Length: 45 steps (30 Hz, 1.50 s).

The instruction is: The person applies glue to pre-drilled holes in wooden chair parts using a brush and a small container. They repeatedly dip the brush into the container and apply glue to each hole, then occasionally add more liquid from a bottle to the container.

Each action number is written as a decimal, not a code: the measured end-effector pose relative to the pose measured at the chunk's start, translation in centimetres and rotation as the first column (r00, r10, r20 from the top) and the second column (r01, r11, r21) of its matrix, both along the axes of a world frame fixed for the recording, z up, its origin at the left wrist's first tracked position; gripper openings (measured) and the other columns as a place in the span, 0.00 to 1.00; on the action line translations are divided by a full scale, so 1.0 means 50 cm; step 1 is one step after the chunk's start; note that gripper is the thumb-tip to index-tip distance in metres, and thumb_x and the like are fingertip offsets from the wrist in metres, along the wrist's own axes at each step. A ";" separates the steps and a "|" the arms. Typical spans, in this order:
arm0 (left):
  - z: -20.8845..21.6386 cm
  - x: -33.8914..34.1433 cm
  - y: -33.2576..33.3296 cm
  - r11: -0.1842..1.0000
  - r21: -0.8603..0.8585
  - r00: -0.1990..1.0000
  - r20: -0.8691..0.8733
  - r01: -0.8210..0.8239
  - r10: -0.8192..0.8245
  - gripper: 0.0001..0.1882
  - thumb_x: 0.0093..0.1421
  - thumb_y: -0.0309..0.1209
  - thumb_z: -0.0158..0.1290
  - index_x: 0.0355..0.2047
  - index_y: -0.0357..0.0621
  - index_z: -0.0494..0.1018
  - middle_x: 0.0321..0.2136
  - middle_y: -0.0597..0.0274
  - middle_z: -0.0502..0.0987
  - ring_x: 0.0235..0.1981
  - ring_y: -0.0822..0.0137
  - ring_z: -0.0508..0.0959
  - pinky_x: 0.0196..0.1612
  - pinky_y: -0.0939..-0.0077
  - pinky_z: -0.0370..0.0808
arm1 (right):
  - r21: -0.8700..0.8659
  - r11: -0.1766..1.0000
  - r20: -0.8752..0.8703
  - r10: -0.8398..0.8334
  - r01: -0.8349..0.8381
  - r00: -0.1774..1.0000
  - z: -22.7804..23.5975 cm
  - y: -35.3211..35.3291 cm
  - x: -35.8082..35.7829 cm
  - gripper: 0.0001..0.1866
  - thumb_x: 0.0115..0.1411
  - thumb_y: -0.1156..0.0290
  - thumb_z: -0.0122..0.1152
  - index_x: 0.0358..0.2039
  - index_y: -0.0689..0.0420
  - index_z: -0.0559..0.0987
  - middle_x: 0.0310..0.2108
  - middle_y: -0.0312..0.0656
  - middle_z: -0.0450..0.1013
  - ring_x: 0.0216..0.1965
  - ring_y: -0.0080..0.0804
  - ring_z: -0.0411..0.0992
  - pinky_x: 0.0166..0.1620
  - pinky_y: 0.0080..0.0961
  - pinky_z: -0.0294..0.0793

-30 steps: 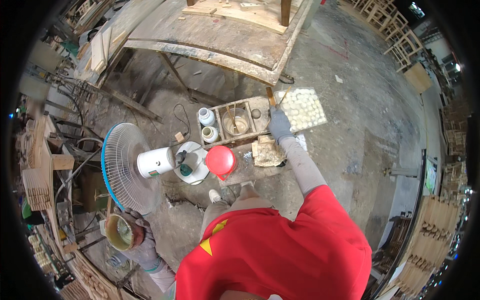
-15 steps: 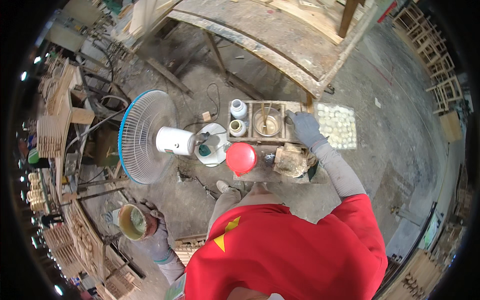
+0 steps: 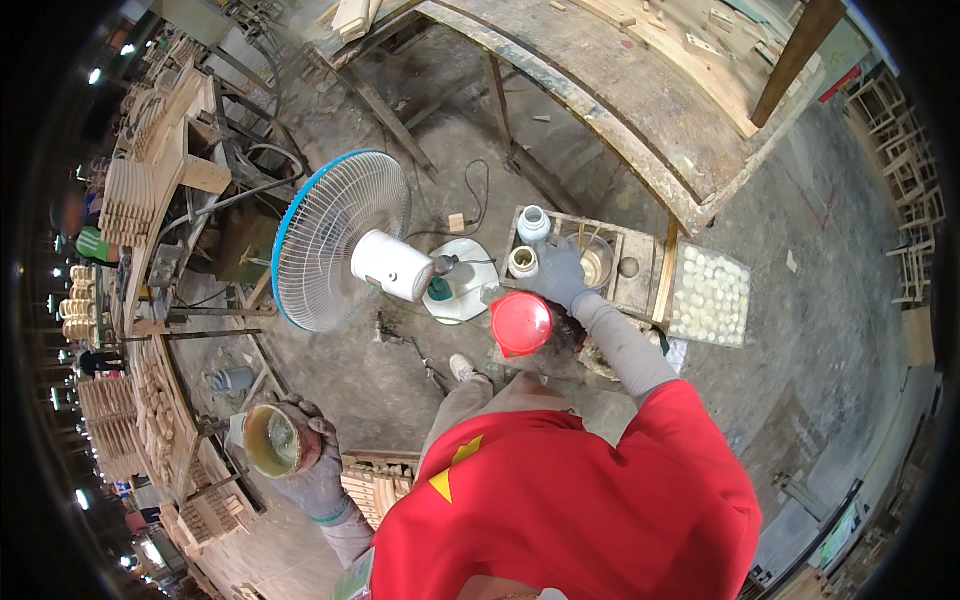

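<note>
My left hand [image 3: 312, 468], in a grey glove, holds a stained round pot [image 3: 275, 441] with pale greenish residue inside, its mouth turned up. My gloved right hand [image 3: 556, 275] reaches over a compartmented wooden crate [image 3: 645, 262]. Its fingers lie against an open white bottle [image 3: 523, 262] with a yellowish rim and appear closed round its side; the fingertips are partly hidden. Behind that stands a second white bottle [image 3: 534, 223]. A bowl [image 3: 597, 262] with sticks in it sits right of the hand, partly covered by it.
A red-lidded tub [image 3: 521, 324] stands before the crate, near a white fan [image 3: 390, 264]. Right of the crate lies a sheet of pale round pieces [image 3: 710, 297]. A worktable [image 3: 620, 110] spans the far side; stacked wooden parts [image 3: 125, 200] line the left.
My right hand has moved left across the crate, from its right-hand compartment to the open bottle. The left hand still holds the pot. The whole view has shifted.
</note>
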State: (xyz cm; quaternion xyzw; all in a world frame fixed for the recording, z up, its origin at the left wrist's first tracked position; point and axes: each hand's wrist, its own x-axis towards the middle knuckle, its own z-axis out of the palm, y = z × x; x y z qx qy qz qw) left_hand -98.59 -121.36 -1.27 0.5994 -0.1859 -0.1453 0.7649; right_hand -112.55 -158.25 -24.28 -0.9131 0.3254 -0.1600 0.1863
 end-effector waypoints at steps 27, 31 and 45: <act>-0.019 0.086 -0.011 0.850 0.374 0.748 0.663 -0.371 0.035 0.24 0.61 0.29 0.45 0.57 0.40 0.56 0.55 0.59 0.63 0.53 0.66 0.68 0.53 0.74 0.67 | -0.543 0.837 -0.227 -0.221 0.065 0.949 0.378 -0.225 -0.158 0.28 0.49 0.64 0.59 0.52 0.49 0.66 0.45 0.42 0.68 0.52 0.38 0.65 0.55 0.59 0.51; -0.061 0.102 0.030 0.980 0.164 0.966 0.249 -0.112 0.069 0.24 0.62 0.37 0.43 0.57 0.44 0.59 0.54 0.58 0.65 0.54 0.65 0.67 0.55 0.69 0.65 | -0.589 0.807 -0.392 -0.326 0.038 0.860 0.369 -0.347 -0.184 0.24 0.55 0.71 0.51 0.54 0.43 0.66 0.51 0.37 0.65 0.56 0.39 0.62 0.54 0.64 0.50; -0.032 0.074 0.021 0.978 0.035 0.973 0.118 -0.204 0.199 0.31 0.48 0.18 0.54 0.54 0.37 0.59 0.50 0.55 0.68 0.50 0.65 0.69 0.54 0.73 0.65 | -0.527 0.836 -0.253 -0.325 0.152 0.911 0.360 -0.363 -0.169 0.25 0.54 0.75 0.48 0.54 0.47 0.66 0.57 0.43 0.61 0.59 0.41 0.58 0.53 0.46 0.63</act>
